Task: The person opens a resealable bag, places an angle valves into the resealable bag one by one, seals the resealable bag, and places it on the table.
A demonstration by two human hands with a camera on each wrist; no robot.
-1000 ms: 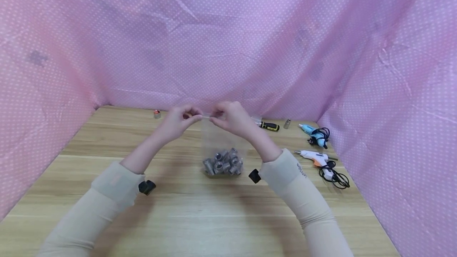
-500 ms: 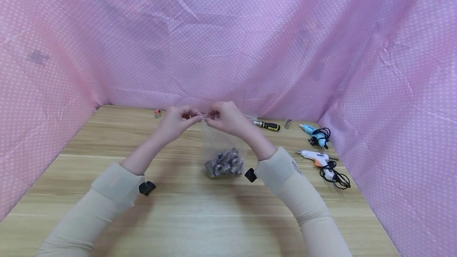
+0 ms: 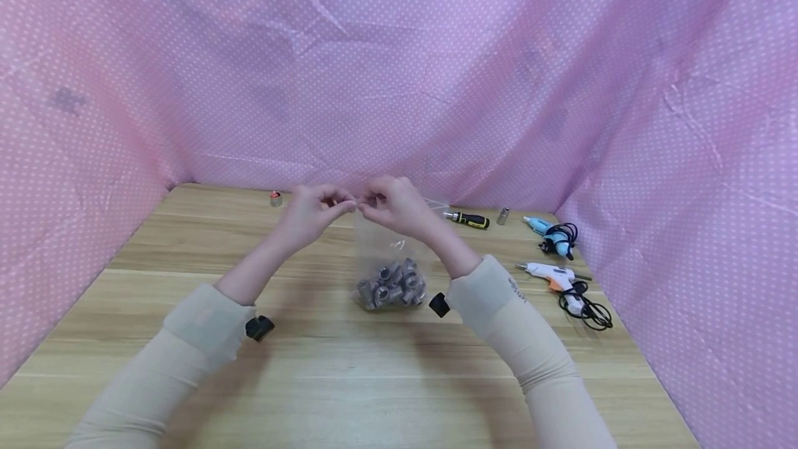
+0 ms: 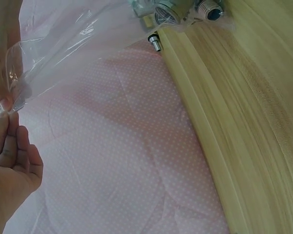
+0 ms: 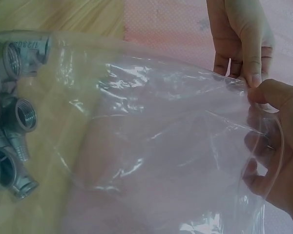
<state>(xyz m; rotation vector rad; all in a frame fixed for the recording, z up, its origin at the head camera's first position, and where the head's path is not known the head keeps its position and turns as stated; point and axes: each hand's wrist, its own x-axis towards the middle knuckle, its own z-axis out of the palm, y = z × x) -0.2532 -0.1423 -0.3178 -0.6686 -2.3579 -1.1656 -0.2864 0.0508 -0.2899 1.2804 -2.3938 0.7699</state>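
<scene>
Right hand (image 3: 395, 205) nearer left hand (image 3: 309, 213)

Pink white-dotted cloth (image 3: 399, 75), pale wood table (image 3: 349, 380), clear bag (image 3: 383, 244), grey fittings (image 3: 391, 285)

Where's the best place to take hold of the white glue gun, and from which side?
Take the white glue gun by its body from above. It lies flat on the table, nozzle toward the hands, with its black cord piled on the near side, so that side looks awkward.
</scene>
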